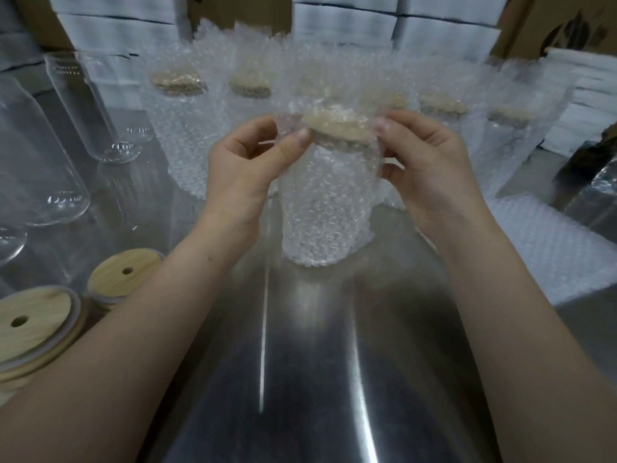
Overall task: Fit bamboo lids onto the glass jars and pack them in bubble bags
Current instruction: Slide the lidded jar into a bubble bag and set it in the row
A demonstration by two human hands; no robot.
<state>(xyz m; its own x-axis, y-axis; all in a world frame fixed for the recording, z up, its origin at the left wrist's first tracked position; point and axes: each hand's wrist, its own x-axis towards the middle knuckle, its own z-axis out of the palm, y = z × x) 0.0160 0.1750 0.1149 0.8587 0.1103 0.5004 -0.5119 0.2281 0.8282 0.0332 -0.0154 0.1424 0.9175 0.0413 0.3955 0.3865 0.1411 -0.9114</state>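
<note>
Bare forearms reach in from 7 and 5 o'clock, meeting near the centre. The left hand [247, 162] and right hand [430, 162] (fingers curled) each pinch the top of the bubble bag [327, 208].

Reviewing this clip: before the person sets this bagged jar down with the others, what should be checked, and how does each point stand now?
1. Bamboo lid on the jar: ok, it sits on the mouth.
2. Jar inside the bubble bag: ok, covered down to the base.
3. Grip: ok, left hand and right hand pinch the bubble bag beside the lid.
4. Bag mouth closed: cannot tell.
5. Free spot among the bagged jars behind: cannot tell.
</note>
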